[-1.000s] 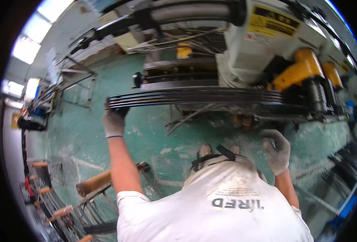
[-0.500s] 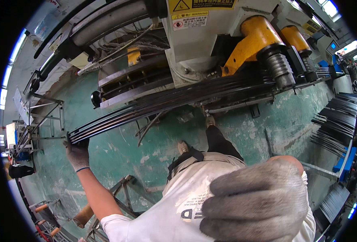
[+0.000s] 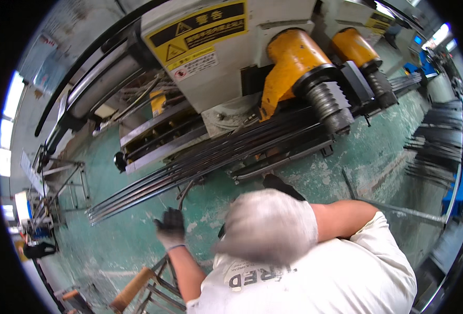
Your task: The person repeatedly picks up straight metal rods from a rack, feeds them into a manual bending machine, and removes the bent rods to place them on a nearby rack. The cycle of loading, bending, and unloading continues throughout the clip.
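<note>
A bundle of long, thin dark metal bars (image 3: 153,189) slants from the lower left up into the machine, its near-left ends sticking out free over the floor. My left hand (image 3: 170,228), in a grey glove with dark fingers, is to the right of those ends and below the bars, apart from them. Its fingers are stretched and the thumb stands out, with nothing in it. My right hand (image 3: 270,226), in a pale grey glove, is in front of my shirt, close to the camera. Motion smears it, and its fingers cannot be made out.
A white machine housing (image 3: 189,89) with warning labels stands ahead, with yellow clamp arms (image 3: 294,57) over threaded steel posts. A rack of dark bars (image 3: 438,141) is at the right. Near my left arm stands a metal frame with a brown roller (image 3: 132,290).
My left hand has let go of the bar ends and moved right, towards my body. My right hand has swung left across my chest. The view has shifted, with the machine looming closer.
</note>
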Demonstrator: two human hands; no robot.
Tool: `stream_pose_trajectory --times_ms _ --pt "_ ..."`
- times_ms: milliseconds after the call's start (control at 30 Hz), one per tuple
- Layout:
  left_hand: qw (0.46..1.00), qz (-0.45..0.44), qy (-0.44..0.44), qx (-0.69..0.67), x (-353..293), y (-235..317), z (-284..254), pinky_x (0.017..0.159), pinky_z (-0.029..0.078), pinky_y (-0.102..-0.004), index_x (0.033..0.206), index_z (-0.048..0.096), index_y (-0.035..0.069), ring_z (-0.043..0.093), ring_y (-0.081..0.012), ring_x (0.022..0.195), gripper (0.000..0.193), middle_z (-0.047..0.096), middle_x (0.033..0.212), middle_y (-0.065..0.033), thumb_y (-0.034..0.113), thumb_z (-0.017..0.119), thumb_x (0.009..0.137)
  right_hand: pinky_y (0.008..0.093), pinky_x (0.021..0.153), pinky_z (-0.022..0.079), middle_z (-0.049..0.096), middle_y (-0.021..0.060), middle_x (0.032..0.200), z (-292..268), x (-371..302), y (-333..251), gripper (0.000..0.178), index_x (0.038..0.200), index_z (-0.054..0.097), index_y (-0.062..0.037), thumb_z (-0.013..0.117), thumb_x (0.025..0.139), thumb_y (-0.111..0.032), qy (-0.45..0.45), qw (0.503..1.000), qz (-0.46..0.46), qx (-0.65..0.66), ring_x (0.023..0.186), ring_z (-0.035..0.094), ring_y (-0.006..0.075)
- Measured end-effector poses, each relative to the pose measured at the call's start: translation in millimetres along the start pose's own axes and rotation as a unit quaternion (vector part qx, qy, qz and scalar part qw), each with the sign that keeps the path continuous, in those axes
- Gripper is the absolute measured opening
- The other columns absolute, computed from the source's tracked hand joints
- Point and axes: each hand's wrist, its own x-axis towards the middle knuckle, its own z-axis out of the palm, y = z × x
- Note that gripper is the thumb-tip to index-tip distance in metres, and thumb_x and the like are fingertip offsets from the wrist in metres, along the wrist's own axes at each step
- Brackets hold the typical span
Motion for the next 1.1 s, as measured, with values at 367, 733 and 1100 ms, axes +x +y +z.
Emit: stream_pose_trajectory --times_ms 367,733,1100 --pt "0.903 -0.046 -0.294 0.310 -1.9 -68.7 71.0 0.116 0.051 -0.0609 0.150 0.060 0.005 0.065 -0.0439 0.128 0.052 0.066 0.146 -0.0200 0.044 0.047 0.118 0.0336 0.086 0.060 0.081 0.0086 0.106 45.1 -210.4 57.7 0.026 0.125 0.077 0.0024 0.073 0.102 -0.010 0.500 0.704 0.505 -0.008 0.094 0.073 0.0163" --pt "0.893 0.073 -0.420 0.144 -128.2 -112.1 186.2 0.129 0.042 -0.0533 0.154 0.059 -0.003 0.059 -0.0390 0.145 0.052 0.062 0.157 -0.0235 0.026 0.045 0.113 0.0321 0.109 0.051 0.074 0.0115 0.134 -89.0 -275.1 139.4 0.048 0.147 0.066 0.0012 0.075 0.107 -0.024 0.761 0.548 0.199 0.286 0.123 0.066 0.0163" --pt "0.941 0.104 -0.307 0.099 -169.0 -146.3 229.1 0.133 0.036 -0.0515 0.154 0.056 -0.005 0.054 -0.0367 0.149 0.053 0.058 0.162 -0.0226 0.033 0.055 0.117 0.0352 0.077 0.057 0.075 0.0086 0.107 -125.1 -284.4 171.6 0.026 0.113 0.071 -0.0084 0.067 0.110 -0.034 0.725 0.509 0.237 0.398 0.092 0.073 0.0214"
